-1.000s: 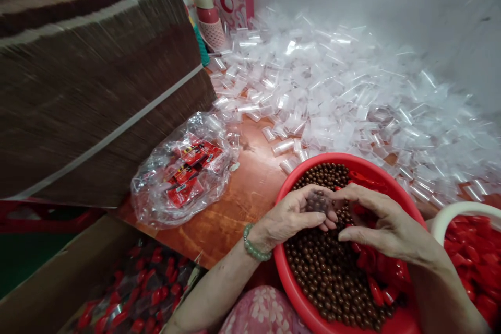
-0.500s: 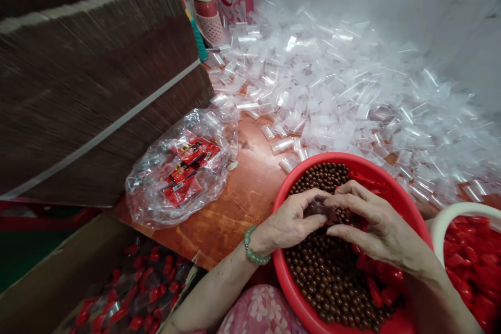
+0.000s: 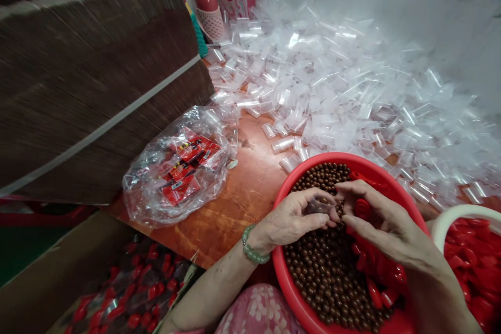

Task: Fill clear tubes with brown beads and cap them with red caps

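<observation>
My left hand [image 3: 303, 216] is closed around a small see-through plastic tube [image 3: 320, 203], tilted over a red basin [image 3: 276, 255]. The tube shows some dark brown through its wall. Just right of it is my right hand [image 3: 381, 219], curled, its thumb and forefinger tips apart from each other. A round red cap [image 3: 363, 209] sits inside the curl of that hand; the fingers behind it are hidden. Below both hands the basin holds shiny brown balls [image 3: 324, 276] on the left and glossy red caps [image 3: 381, 271] on the right.
Clear plastic tubes [image 3: 332, 83] lie heaped behind the basin. A white tub [image 3: 442, 224] of red pieces stands at right. A clear bag [image 3: 148, 188] with red labels, strapped cardboard sheets [image 3: 97, 78], a bottle [image 3: 205, 2] and a box of red-topped pieces [image 3: 133, 292] are at left.
My right hand has drawn away from the tube to the right, its fingers parting, and the red cap within it now shows. My left hand stays nearly in place, still holding the tube.
</observation>
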`<state>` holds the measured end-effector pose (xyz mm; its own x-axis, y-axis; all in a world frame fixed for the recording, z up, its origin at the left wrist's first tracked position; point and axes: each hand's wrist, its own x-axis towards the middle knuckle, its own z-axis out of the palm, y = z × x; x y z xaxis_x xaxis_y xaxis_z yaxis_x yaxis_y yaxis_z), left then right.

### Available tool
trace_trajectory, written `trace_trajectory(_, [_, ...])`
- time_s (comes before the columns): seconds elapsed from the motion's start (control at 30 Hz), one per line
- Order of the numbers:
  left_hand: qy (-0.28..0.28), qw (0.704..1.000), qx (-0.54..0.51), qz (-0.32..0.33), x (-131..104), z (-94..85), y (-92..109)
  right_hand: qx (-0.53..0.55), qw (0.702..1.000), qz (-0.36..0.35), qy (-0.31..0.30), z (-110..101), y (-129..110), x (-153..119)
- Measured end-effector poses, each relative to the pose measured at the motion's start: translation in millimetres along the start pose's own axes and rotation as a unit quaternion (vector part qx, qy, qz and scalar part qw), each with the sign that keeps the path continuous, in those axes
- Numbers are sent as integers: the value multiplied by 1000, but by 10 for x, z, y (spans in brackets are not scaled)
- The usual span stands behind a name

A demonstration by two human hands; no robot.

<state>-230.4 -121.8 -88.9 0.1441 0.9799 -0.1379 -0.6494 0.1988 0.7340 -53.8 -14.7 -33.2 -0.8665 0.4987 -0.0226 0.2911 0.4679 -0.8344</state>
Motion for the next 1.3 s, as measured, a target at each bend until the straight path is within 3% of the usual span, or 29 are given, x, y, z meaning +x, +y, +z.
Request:
trace_trajectory(0.1, [21,1000,11,-4,-2,24,22,67,995,70,-10,-36,-39,-31])
trace_trajectory(0.17, [30,999,29,2,0,43,37,95,992,82,-17,-57,-49,-33])
trace_trajectory(0.33, [41,998,47,21,-12,48,40,28,996,82,-7,-46,84,-29])
trace_trajectory(0.47, [-3,1000,15,16,-51,19,40,-28,995,65,77,13,178,-48])
trace_trajectory(0.7, [8,1000,27,9,-31,26,37,-54,993,-21,107,88,5,-47])
trace_trajectory(1.0, [-7,999,46,26,-29,-1,38,-70,989,-123,27,112,-77,43])
trace_trajectory(1.3, [-10,997,79,23,5,14,35,-152,983,-101,-5,80,-5,37])
